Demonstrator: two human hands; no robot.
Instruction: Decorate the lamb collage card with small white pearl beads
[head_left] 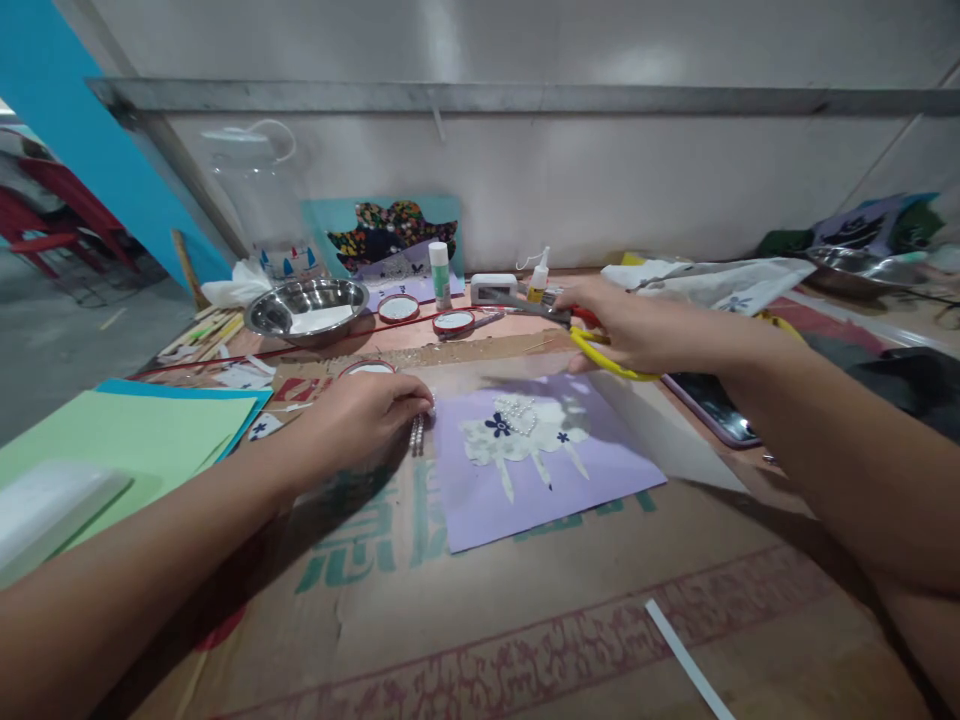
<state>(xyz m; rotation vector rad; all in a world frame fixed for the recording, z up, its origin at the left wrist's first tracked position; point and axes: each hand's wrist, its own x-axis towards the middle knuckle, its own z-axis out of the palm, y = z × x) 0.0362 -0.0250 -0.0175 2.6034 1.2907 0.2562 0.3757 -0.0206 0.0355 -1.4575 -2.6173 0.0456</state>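
My left hand (375, 420) is closed in a pinch on short strands of pearl beads (417, 434), which hang from its fingertips beside the left edge of a purple sheet (480, 515). In my right hand (626, 325) is a pair of scissors (611, 362) with yellow and red handles, held above the far side of the sheet, blades pointing left. On the sheet lies a white cutout (480, 440) with dark blue flowers (498, 425), a ring of pearl beads (517, 415) and pale strips at its lower edge. Whether the blades are apart is blurred.
Printed cardboard (525, 610) covers the table, with a white strip (686, 655) near the front. Behind stand a steel bowl (259, 315), a glue stick (439, 275), a small glue bottle (538, 278) and a clear jug (255, 200). Green paper (150, 430) lies left, a phone (712, 410) right.
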